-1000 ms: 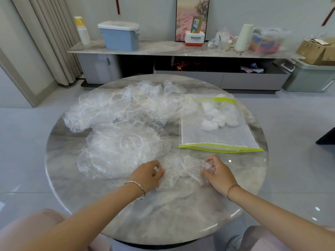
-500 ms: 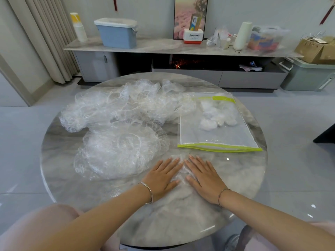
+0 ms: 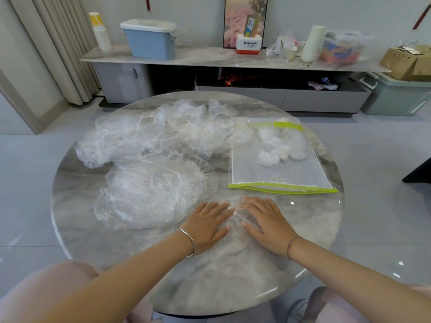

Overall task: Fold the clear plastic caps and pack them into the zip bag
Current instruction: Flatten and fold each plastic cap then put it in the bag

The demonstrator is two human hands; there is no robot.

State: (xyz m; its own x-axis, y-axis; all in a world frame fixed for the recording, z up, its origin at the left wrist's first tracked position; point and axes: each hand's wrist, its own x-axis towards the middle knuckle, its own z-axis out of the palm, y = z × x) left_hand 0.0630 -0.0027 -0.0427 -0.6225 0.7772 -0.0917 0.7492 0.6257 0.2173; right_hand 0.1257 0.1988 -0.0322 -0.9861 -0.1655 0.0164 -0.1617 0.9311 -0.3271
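Left hand (image 3: 208, 223) and right hand (image 3: 265, 223) flat, fingers straight, side by side, pressing one clear cap (image 3: 235, 214) near table (image 3: 210, 287) front edge.

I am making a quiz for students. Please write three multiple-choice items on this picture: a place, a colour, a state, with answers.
1. Where on the table does the zip bag lie? A) left half B) right half C) middle
2. What colour is the bag's trim? A) red B) blue C) yellow-green
3. How do the left hand and right hand lie? A) flat on a cap B) gripping the bag C) raised
Answers: 1 B, right of the loose caps. 2 C, both strips show it. 3 A, fingers straight, palms down.
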